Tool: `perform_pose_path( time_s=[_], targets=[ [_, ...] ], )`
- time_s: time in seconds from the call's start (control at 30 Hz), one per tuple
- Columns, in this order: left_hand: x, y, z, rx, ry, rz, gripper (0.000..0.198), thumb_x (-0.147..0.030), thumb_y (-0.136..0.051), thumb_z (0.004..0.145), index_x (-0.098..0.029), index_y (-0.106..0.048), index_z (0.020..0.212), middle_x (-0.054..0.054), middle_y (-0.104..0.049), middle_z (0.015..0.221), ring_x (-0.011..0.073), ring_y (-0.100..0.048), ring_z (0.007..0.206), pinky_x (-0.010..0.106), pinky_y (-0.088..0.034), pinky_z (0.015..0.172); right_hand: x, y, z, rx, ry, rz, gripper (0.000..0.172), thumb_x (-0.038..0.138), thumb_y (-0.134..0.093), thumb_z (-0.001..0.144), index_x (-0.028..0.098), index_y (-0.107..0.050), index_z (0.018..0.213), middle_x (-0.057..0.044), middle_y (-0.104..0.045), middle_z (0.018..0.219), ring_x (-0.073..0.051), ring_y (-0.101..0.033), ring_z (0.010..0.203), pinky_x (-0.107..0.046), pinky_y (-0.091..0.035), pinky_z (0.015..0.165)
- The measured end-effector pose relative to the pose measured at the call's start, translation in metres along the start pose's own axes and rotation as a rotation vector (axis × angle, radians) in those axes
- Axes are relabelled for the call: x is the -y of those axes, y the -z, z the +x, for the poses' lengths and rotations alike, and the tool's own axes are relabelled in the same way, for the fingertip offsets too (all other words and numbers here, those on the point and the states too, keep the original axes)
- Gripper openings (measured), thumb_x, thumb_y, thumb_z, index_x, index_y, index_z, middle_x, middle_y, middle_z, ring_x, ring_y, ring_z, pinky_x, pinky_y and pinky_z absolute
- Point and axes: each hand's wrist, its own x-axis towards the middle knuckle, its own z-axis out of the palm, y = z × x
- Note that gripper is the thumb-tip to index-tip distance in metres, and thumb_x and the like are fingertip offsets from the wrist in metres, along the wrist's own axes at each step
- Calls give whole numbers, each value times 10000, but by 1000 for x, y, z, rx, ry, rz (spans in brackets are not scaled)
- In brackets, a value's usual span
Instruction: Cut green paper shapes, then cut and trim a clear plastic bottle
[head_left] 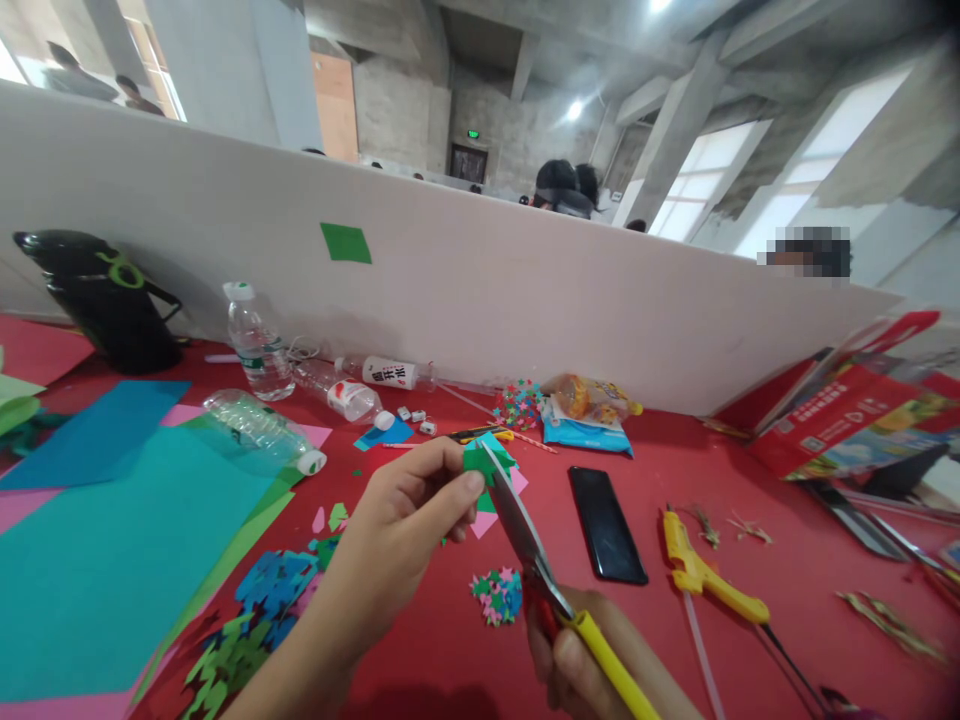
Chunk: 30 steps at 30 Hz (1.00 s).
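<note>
Between the thumb and fingers of my left hand (409, 525) is a small piece of green paper (484, 458). My right hand (592, 655) grips scissors (529, 535) with yellow and red handles, their blades pointing up and away. The blade tips meet the green paper's edge; whether they are cutting into it I cannot tell. Below the blades lies a small pile of pink, blue and green paper stars (496, 597). Left of my forearm are blue paper scraps (276, 582) and green paper scraps (232, 655).
Coloured sheets (127, 570) cover the left of the red table. Plastic bottles (259, 345), a black flask (101, 300) and more stars (519, 403) stand or lie along the white partition (465, 290). To the right are a phone (607, 525) and a yellow glue gun (709, 570).
</note>
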Motion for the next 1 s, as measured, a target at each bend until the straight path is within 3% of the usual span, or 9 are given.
perform_pose_path(
  time_s=[0.13, 0.47, 0.83, 1.0],
  targets=[
    [-1, -1, 1, -3, -2, -1, 180, -251, -590, 866, -200, -561, 696, -53, -538, 593, 90, -502, 551, 219, -418, 547, 1, 3, 7, 69, 52, -26, 667, 861, -330, 814, 212, -414, 682, 35, -398, 549, -102, -329, 496, -260, -207, 460],
    [0, 3, 0, 10, -17, 8, 168, -260, -600, 875, -202, -581, 719, -53, -541, 594, 92, -496, 557, 220, -413, 546, -8, 11, 11, 89, -11, -151, 654, 863, -316, 812, 220, -369, 700, 26, -393, 596, -118, -350, 550, -243, -246, 477],
    [1, 10, 4, -10, 7, -65, 135, -245, -630, 855, -209, -612, 726, -55, -551, 594, 83, -499, 545, 202, -414, 527, -24, 13, 2, 7, -10, -71, 566, 781, -445, 818, 215, -479, 813, 16, -424, 624, -133, -374, 543, -251, -298, 486],
    [5, 11, 6, -73, -8, -137, 186, -281, -615, 890, -208, -596, 720, -52, -550, 613, 80, -484, 567, 195, -406, 536, -10, 8, 10, 85, -1, -65, 647, 860, -357, 795, 222, -373, 689, 38, -348, 584, -106, -315, 524, -234, -236, 449]
  ],
)
